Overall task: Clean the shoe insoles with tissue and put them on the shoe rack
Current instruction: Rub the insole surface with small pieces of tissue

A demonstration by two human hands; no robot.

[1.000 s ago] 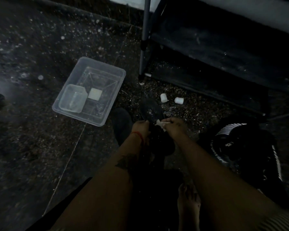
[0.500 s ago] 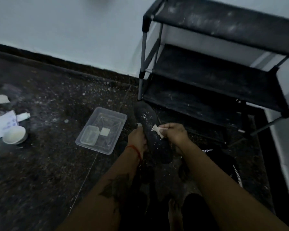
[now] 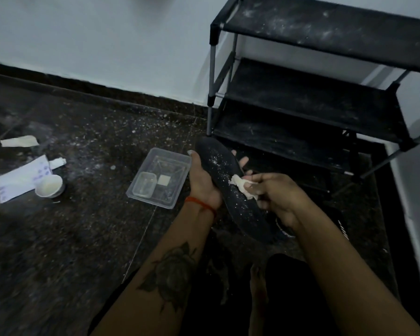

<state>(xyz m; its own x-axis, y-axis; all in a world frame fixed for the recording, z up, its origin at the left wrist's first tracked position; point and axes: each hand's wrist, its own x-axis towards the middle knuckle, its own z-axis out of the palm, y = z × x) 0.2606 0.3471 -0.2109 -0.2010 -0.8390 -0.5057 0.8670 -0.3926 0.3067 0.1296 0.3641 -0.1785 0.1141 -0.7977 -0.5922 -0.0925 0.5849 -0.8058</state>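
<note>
1. Nearest the viewer, two bare forearms reach forward from the bottom of the view; the left one bears a rose tattoo and a red thread at the wrist.
2. The right hand (image 3: 274, 197) has its fingers curled around a crumpled white tissue (image 3: 243, 186), pinching it and pressing it against the top face of the insole.
3. The left hand (image 3: 201, 180) cups the long black insole (image 3: 230, 187) from underneath, thumb along the near edge and fingertips showing past the far edge.
4. The insole lies between the two hands, held above the floor, its toe pointing away from the fingers. White specks dust its surface ahead of the tissue.
5. The insole looks thin, light and bendy, so it likely flexes if gripped at one end. Supporting it under the middle, as now, seems best. The tissue looks soft and easily torn.
6. Just beyond the left fingers, a clear plastic tray (image 3: 180, 157) sits on the dark speckled floor.
7. Beyond the insole's toe stands the black shoe rack (image 3: 313, 98), its shelves dusty, well within reach.
8. Far left of the hands lie a small white bowl (image 3: 49, 186) and scraps of paper.
</note>
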